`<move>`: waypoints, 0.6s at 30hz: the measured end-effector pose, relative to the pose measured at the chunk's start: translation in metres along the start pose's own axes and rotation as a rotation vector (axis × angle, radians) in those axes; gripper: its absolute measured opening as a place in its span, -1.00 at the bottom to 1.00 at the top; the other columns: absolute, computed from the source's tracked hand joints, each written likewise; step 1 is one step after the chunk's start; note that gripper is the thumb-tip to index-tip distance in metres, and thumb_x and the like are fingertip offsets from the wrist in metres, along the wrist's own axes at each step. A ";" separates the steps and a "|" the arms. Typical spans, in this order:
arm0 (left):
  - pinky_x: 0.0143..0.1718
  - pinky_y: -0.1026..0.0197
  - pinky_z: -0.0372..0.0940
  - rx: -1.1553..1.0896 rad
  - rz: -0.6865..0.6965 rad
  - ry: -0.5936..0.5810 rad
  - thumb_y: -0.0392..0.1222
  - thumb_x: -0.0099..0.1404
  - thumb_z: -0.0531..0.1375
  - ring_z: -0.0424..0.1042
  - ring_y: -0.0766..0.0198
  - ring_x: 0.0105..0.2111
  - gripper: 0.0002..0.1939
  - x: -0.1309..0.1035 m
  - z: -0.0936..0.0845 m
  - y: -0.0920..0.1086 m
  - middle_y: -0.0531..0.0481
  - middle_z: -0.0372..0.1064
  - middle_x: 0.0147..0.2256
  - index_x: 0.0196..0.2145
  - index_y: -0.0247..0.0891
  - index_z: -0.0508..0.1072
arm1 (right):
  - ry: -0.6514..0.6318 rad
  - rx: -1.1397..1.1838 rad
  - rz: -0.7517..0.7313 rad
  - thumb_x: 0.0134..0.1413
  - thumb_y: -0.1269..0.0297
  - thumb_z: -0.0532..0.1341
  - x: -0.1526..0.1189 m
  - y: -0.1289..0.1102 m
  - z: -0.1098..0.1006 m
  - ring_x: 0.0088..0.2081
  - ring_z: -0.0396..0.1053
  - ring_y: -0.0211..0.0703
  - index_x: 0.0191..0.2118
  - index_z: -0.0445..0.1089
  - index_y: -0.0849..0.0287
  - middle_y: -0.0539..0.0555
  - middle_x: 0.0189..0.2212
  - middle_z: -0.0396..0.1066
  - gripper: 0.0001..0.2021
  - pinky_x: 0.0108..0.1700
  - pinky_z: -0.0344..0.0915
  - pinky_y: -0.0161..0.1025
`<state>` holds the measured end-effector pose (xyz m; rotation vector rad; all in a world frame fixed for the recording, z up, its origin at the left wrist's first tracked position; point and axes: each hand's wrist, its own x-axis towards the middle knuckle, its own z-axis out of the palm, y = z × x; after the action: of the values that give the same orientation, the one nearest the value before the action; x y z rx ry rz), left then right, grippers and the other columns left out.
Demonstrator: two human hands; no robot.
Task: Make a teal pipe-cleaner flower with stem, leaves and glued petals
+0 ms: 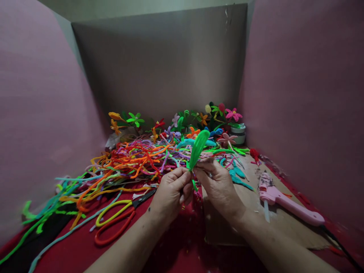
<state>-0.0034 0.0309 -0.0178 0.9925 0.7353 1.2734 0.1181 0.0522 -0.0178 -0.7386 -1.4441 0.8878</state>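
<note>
A bright green leaf shape made of fuzzy pipe cleaner [199, 148] stands upright between my two hands, in the middle of the head view. My left hand [175, 188] pinches it at its lower end. Thumb and fingers of my right hand [217, 185] close together at the same base, just to the right. A short green end pokes out below the fingers. What exactly lies between the right fingertips is partly hidden. Scissors [115, 223] with one yellow and one red handle loop lie beside my left wrist.
A large heap of coloured pipe cleaners [136, 157] spreads behind and to the left. Pipe cleaner flowers [135, 119] stand along the back. On the right, a pink glue gun [290, 204] with a cord lies on a cardboard sheet [227, 231]. Pink panels [307, 94] rise at both sides.
</note>
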 end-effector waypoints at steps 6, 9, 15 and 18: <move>-0.81 0.47 -0.06 -0.235 -0.084 -0.190 -0.18 0.16 0.20 -0.24 0.56 -0.82 -0.85 0.002 -0.009 -0.006 0.26 -0.03 -0.76 -0.45 -0.29 0.30 | -0.168 0.363 0.222 -0.06 0.33 0.22 0.004 0.005 -0.001 -0.44 0.22 -0.26 -0.43 0.51 0.17 -0.02 -0.53 0.36 -0.89 -0.35 0.15 -0.30; -0.81 0.48 -0.06 -0.280 -0.129 -0.297 -0.17 0.15 0.21 -0.24 0.57 -0.82 -0.83 0.003 -0.016 -0.009 0.25 -0.06 -0.75 -0.48 -0.31 0.32 | -0.289 0.502 0.324 -0.10 0.31 0.24 0.005 0.006 -0.004 -0.50 0.19 -0.30 -0.42 0.51 0.21 -0.01 -0.56 0.37 -0.88 -0.44 0.09 -0.33; -0.78 0.45 -0.07 -0.127 -0.207 -0.336 -0.05 0.14 0.20 -0.18 0.55 -0.82 -0.75 0.002 -0.016 -0.001 0.24 -0.05 -0.77 -0.50 -0.30 0.32 | -0.306 0.630 0.488 -0.25 0.32 0.33 0.005 0.002 -0.010 -0.49 0.23 -0.31 -0.48 0.51 0.20 -0.02 -0.57 0.39 -0.90 -0.43 0.10 -0.34; -0.74 0.41 -0.04 0.115 -0.107 -0.180 -0.02 0.18 0.15 -0.04 0.49 -0.79 -0.73 0.000 -0.008 0.002 0.18 0.07 -0.76 -0.51 -0.29 0.31 | -0.212 0.604 0.423 -0.21 0.34 0.32 0.004 0.007 -0.008 -0.51 0.20 -0.34 -0.45 0.52 0.20 -0.04 -0.57 0.37 -0.90 -0.45 0.07 -0.36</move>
<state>-0.0113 0.0327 -0.0195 1.1306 0.7179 1.0429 0.1255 0.0599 -0.0215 -0.5001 -1.1122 1.6775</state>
